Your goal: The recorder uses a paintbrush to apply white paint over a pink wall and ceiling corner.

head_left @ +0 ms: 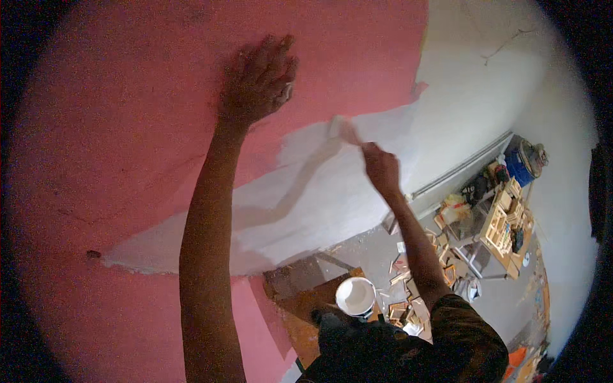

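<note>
In front of me rises a pink wall (128,127) with a broad patch of wet-looking white paint (306,198) across it. My left hand (258,83) lies against the pink part, above the patch, with its fingers stretched out and nothing seen in it. A whitish smear shows near its thumb. My right hand (382,169) is wrapped round the handle of a paintbrush (347,131). The brush is slightly blurred, and its bristles meet the wall at the patch's upper edge, next to the pink.
Below me, a white bucket (338,295) with white inside stands on a brown board (300,306). To the right are a table (511,263) heaped with wooden pieces, a blue drum (518,167) and scattered wood frames (405,313) on the floor. A crack marks the pale wall (479,83).
</note>
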The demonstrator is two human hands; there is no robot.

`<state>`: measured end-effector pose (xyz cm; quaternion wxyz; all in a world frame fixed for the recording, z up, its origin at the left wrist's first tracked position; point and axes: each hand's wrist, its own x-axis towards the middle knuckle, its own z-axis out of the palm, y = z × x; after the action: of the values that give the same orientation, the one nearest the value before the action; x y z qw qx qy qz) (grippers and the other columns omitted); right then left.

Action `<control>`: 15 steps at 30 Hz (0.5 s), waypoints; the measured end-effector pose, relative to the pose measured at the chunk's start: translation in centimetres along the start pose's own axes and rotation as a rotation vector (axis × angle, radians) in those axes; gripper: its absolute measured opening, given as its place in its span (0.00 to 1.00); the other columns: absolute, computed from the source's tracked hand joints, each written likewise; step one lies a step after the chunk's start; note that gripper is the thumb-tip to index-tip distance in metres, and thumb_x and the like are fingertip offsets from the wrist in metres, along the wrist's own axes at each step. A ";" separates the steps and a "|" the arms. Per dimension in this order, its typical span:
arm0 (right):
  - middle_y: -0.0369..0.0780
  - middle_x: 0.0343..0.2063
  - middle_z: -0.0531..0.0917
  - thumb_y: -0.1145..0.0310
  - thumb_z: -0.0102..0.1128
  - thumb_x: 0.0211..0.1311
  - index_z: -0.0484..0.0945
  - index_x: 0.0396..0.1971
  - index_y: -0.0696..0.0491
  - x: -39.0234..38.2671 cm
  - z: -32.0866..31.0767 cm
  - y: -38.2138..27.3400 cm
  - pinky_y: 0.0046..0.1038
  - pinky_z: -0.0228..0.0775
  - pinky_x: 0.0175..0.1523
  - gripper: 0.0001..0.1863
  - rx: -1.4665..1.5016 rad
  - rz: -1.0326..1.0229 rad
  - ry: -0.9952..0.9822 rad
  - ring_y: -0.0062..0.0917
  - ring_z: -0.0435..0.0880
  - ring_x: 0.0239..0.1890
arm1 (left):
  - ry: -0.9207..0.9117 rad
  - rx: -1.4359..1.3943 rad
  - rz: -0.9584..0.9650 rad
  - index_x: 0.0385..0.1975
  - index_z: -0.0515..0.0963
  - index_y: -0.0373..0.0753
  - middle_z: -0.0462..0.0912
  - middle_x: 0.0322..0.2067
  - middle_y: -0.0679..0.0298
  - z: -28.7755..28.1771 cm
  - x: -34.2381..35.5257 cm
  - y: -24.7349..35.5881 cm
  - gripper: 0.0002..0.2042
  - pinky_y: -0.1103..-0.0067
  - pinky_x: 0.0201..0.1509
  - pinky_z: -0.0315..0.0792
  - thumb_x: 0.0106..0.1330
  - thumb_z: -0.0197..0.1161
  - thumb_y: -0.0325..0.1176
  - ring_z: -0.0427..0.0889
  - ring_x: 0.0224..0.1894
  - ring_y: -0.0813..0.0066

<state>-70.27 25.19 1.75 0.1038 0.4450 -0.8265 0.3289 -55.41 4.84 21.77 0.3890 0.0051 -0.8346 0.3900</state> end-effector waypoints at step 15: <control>0.45 0.12 0.75 0.69 0.39 0.60 0.70 0.29 0.55 -0.5 2.8 1.9 0.36 0.69 0.20 0.09 -0.235 0.145 0.152 0.37 0.77 0.15 | 0.117 0.030 0.063 0.49 0.67 0.47 0.57 0.59 0.65 1.0 0.0 -0.5 0.17 0.59 0.58 0.54 0.61 0.45 0.43 0.58 0.59 0.62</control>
<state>-71.13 24.46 -1.48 0.1933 0.3429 -0.8790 0.2690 -55.92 3.82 21.65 0.4248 -0.0382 -0.8042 0.4139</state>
